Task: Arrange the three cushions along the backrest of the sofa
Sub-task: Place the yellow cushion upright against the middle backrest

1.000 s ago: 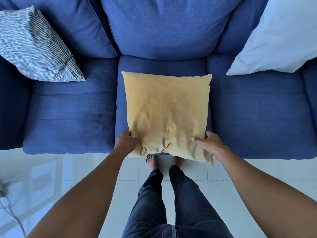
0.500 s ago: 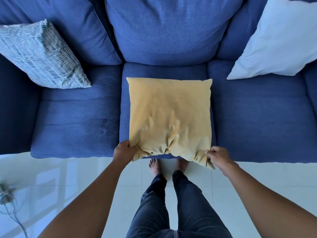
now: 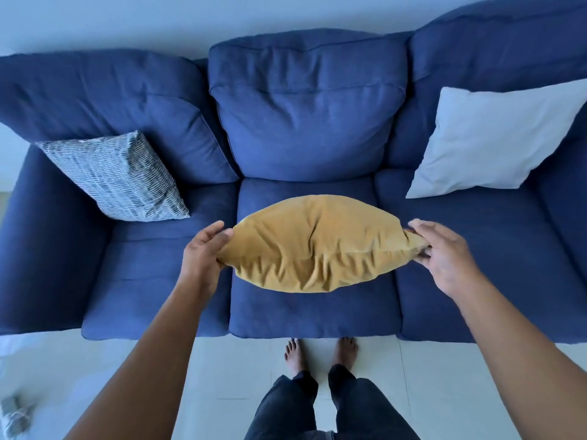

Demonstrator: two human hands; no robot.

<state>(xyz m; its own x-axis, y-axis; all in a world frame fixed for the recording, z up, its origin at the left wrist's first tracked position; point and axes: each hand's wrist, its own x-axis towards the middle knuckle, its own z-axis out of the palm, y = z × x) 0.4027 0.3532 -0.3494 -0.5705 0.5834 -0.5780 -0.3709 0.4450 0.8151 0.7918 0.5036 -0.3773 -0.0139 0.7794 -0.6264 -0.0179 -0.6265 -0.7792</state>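
I am looking down on a dark blue three-seat fabric sofa (image 3: pixel 133 281), and both of my hands hold a mustard-yellow square fabric cushion (image 3: pixel 317 246) in the air above the middle seat. The cushion is turned edge-on to me, so I see its seam running left to right and its puffed faces above and below that seam. My left hand (image 3: pixel 203 252) grips the left corner of the cushion, fingers curled over the far side and thumb on the near side. My right hand (image 3: pixel 444 255) pinches the right corner between thumb and fingers, the corner fabric bunched in the grip. The cushion hangs clear of the middle backrest pad (image 3: pixel 305 122), which is bare behind it.

On the left seat a grey-and-white patterned square cushion (image 3: pixel 117 179) leans tilted against the left backrest pad, its lower corner resting on the seat. On the right seat a plain white square cushion (image 3: pixel 495 144) leans against the right backrest pad, also tilted, its lower left corner touching the seat.

Near me, my bare feet (image 3: pixel 320 354) stand on the pale tiled floor (image 3: pixel 241 369) just in front of the middle seat, with dark trouser legs (image 3: pixel 330 408) below them in view
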